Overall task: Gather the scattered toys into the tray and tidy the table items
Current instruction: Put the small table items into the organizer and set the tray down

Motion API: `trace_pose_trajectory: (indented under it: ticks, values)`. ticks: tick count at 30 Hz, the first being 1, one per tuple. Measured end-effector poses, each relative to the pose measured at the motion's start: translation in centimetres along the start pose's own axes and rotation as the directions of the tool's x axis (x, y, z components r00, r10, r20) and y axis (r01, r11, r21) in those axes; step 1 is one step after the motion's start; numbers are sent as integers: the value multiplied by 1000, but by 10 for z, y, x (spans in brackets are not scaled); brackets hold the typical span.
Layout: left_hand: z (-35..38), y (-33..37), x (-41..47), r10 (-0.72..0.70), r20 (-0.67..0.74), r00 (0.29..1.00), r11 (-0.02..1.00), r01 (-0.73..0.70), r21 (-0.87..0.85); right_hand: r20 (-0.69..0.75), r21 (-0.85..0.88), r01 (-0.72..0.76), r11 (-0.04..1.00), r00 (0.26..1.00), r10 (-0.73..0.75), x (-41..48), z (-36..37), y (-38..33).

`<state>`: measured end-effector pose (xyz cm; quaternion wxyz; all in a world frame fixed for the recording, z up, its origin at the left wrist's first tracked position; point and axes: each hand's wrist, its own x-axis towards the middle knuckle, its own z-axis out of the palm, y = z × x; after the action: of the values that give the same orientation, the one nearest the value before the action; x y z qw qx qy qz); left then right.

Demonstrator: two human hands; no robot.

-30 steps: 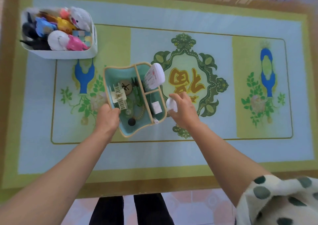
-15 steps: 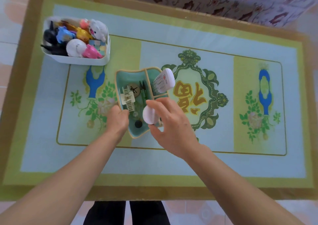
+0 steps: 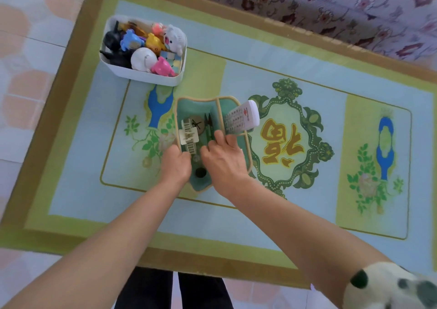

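Low table (image 3: 71, 143) under a printed green-and-blue floral cloth, tiled floor around it, flowered fabric along the far edge. White rectangular plastic tray (image 3: 146, 78) at the far left corner, heaped with small coloured toy figures (image 3: 144, 48); no loose toys seen anywhere on the cloth. Teal fabric organiser basket with tan piping (image 3: 201, 105) near the middle, split lengthwise by a divider, holding a pale comb-like clip (image 3: 188, 135) and dark small items on its left side. White remote control with rows of buttons (image 3: 241, 117) propped in the right compartment, long axis slanting up and away to the right, head leaning over the rim. Left hand (image 3: 176, 164) curled on the near left rim, gripping the basket. Right hand (image 3: 224, 157) reached into the right compartment, fingers bent downward just below the remote's lower end; contents of that grip hidden, so impossible to tell. Judged nearer to the remote: right hand, lying directly beneath its low end.
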<state>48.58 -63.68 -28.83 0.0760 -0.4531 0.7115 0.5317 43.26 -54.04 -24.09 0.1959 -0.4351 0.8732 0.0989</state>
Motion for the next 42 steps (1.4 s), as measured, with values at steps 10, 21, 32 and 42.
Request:
trace_pose_trajectory:
  ticks: [10,21,32,42]
  values:
    - [-23,-11,8,8,-27,1000,999,-9,-32,-344,297,86,951,939,22,-17,-9,2]
    - [-67,-33,17,-26,-36,999,997,24,-73,223,878,-368,307,881,418,-7,-3,17]
    - [-168,-70,38,-5,11,1000,1000,5,-29,285,839,-386,382,912,295,53,-20,-79]
    - [-290,-103,85,120,89,989,974,-135,182,250,853,-405,330,871,423,97,-22,-207]
